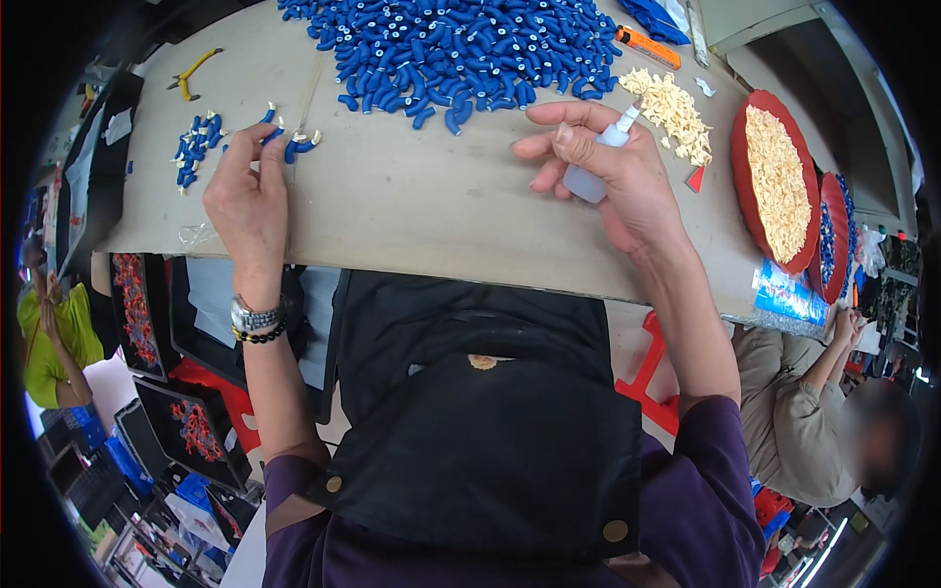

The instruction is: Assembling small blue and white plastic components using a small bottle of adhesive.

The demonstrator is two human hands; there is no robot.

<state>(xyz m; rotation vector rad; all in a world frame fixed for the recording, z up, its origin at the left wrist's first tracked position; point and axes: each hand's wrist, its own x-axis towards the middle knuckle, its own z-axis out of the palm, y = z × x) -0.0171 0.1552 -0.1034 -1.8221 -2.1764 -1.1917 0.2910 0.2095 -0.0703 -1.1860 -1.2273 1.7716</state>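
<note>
The left hand (pixel 247 186), in the left half of the frame, has thumb and forefinger pinched together on a small blue curved piece (pixel 273 134) with a pale tip. The piece is probably light and a little springy, with a smooth skin that could roll between the fingertips, so the middle of its curve looks the surest hold, leaving the tip clear; the tip may be the part that bends or comes loose most easily.

The right hand (pixel 619 171), right of centre, has its thumb and fingers closed around a small translucent bottle (pixel 586 186), the other fingers loosely curled. Its narrow nozzle (pixel 628 119) points toward the upper right. The bottle is likely light, with soft walls that give under a squeeze; the wide body is the place to grip, gently, and the thin nozzle is best left alone. How full it is, I cannot tell.

Just right of the left hand lie more tipped blue pieces (pixel 303 147), and to its left a loose cluster (pixel 199 149) of the same kind. Beyond the hands, a large heap of blue pieces (pixel 470 54) covers the top centre of the desk (pixel 421 201). Toward the upper right is a pile of small cream bits (pixel 674 113), seemingly almost weightless and easily scattered, and at the right a red tray (pixel 740 147) full of similar bits. Yellow-handled cutters (pixel 196 74) lie at the upper left.
</note>
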